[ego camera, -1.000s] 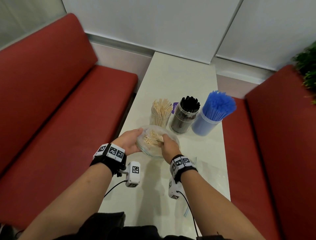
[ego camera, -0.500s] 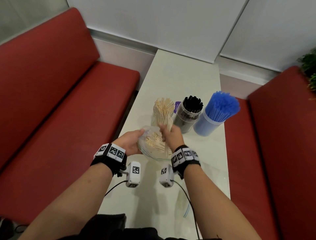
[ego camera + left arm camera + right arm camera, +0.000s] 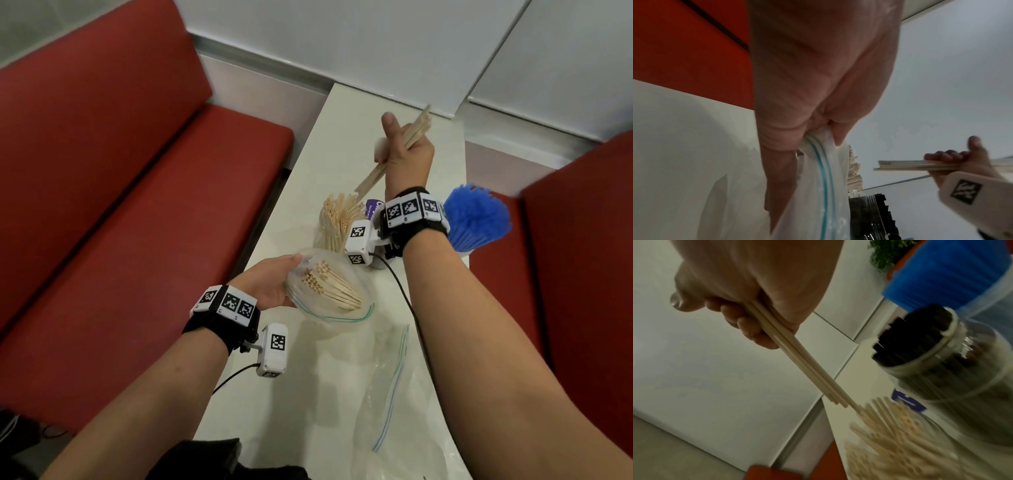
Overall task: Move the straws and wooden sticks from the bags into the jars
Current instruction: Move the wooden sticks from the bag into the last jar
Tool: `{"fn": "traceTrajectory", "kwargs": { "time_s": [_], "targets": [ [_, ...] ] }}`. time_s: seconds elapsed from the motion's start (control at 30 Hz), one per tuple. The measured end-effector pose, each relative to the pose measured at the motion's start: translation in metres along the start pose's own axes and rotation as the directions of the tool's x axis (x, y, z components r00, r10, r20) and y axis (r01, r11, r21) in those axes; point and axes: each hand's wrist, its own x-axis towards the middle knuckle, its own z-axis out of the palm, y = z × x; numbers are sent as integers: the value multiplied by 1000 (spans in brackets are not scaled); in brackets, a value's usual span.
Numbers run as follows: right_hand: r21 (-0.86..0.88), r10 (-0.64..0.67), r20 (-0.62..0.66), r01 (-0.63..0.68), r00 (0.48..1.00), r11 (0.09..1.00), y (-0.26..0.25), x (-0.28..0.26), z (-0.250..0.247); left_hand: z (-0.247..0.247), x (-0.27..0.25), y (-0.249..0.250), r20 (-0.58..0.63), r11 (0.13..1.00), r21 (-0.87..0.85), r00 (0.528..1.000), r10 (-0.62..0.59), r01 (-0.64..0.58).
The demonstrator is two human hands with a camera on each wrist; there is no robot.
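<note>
My right hand is raised above the jars and grips a small bundle of beige straws, tilted with the lower ends just over the jar of beige straws. My left hand pinches the rim of a clear zip bag that holds more beige straws. A jar of black straws and a jar of blue straws stand to the right.
An empty clear zip bag lies on the white table near me. Red benches flank the table on both sides. A green plant shows beyond the blue jar. A white wall closes the far end.
My right hand pulled a bundle of beige straws out of the bag and lifted it up and forward over the beige jar. The left hand kept hold of the bag.
</note>
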Motion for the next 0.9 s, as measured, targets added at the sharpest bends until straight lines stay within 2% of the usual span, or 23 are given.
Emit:
{"fn": "traceTrajectory", "kwargs": {
  "time_s": [0.23, 0.37, 0.6, 0.9],
  "targets": [
    [-52, 164, 20, -163, 986, 985, 68, -6, 7, -4, 13, 6, -21, 1000, -22, 1000, -1, 1],
    [-71, 160, 17, -159, 987, 985, 79, -5, 9, -5, 19, 9, -35, 999, -44, 999, -9, 8],
    [11, 79, -19, -78, 997, 997, 63, 10, 7, -8, 25, 11, -35, 998, -56, 999, -21, 19],
    [-157, 151, 31, -144, 988, 977, 90, -9, 4, -5, 21, 11, -50, 998, -54, 999, -14, 12]
  ]
}}
